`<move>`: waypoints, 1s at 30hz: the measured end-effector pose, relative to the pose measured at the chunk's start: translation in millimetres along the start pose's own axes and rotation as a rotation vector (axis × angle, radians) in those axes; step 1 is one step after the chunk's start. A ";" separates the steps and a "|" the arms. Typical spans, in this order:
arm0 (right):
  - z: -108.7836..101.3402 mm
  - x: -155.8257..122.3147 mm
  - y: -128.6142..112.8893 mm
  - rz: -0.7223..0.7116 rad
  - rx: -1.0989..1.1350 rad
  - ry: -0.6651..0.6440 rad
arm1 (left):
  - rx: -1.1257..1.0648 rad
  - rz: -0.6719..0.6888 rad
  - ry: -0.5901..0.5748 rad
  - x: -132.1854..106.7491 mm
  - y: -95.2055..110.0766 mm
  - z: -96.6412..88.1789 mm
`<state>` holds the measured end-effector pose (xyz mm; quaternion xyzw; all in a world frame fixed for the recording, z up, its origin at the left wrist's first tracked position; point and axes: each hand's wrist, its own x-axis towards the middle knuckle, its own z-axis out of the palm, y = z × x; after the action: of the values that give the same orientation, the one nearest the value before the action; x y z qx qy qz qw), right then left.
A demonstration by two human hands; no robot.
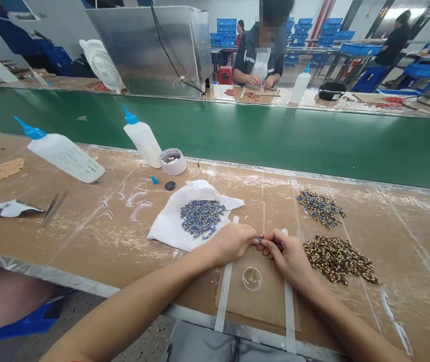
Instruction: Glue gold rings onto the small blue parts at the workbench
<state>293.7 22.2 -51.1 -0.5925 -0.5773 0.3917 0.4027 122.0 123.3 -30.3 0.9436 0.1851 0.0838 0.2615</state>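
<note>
My left hand (236, 240) and my right hand (283, 251) meet above the taped cardboard pad (258, 309). Fingertips of both are pinched round a tiny blue and yellowish piece (260, 238), too small to make out fully. Just below them stands a small round clear dish (251, 278) with a thin stick in it. By my left hand, a heap of blue pieces (201, 217) lies on a white sheet (166, 221). To the right of my right hand is a pile of dark and yellowish pieces (339, 259), with a smaller pile of blue-and-yellow pieces (321, 207) behind it.
Two white bottles with blue nozzles, one tilted (66, 156) and one nearer the middle (143, 141), stand left beside a tape roll (173, 162). Tweezers (54, 207) lie farther left. A green conveyor belt (237, 130) runs across; a person (262, 55) works beyond it.
</note>
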 end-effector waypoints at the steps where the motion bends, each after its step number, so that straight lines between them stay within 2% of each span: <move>1: -2.0 -0.3 -2.9 0.005 0.018 -0.003 | -0.048 0.004 0.001 -0.2 -0.8 -5.3; 3: -12.9 -0.6 -8.4 -0.006 0.011 0.036 | -0.109 -0.010 0.019 -1.9 -3.4 -19.7; 4: -22.3 -0.1 -10.1 -0.021 -0.015 0.097 | -0.110 -0.039 0.038 -3.5 -5.7 -28.5; 7: -62.4 5.2 -5.1 -0.045 -0.165 0.416 | 0.015 -0.216 0.097 -12.0 -17.1 -56.1; 10: -102.0 13.7 15.4 0.046 -0.374 0.636 | 0.129 -0.377 0.112 -22.9 -32.7 -76.1; 12: -118.7 18.2 31.8 0.072 -0.476 0.696 | 0.156 -0.444 0.096 -28.8 -42.3 -82.2; 14: -126.6 20.7 44.5 0.074 -0.538 0.713 | 0.178 -0.492 0.063 -32.6 -49.0 -83.6; 18: -126.2 22.5 51.0 0.041 -0.543 0.782 | 0.202 -0.543 0.020 -34.9 -51.3 -80.3; 22: -111.6 24.7 41.8 -0.029 -0.447 0.839 | 0.221 -0.527 0.005 -35.1 -48.6 -76.8; 30: -63.3 18.9 11.3 -0.078 -0.300 0.626 | 0.163 -0.429 0.109 -36.9 -45.6 -83.9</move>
<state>357.2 39.3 -38.3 -0.7142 -0.4991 0.0862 0.4831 52.8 183.8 14.7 0.8947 0.4013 0.0621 0.1859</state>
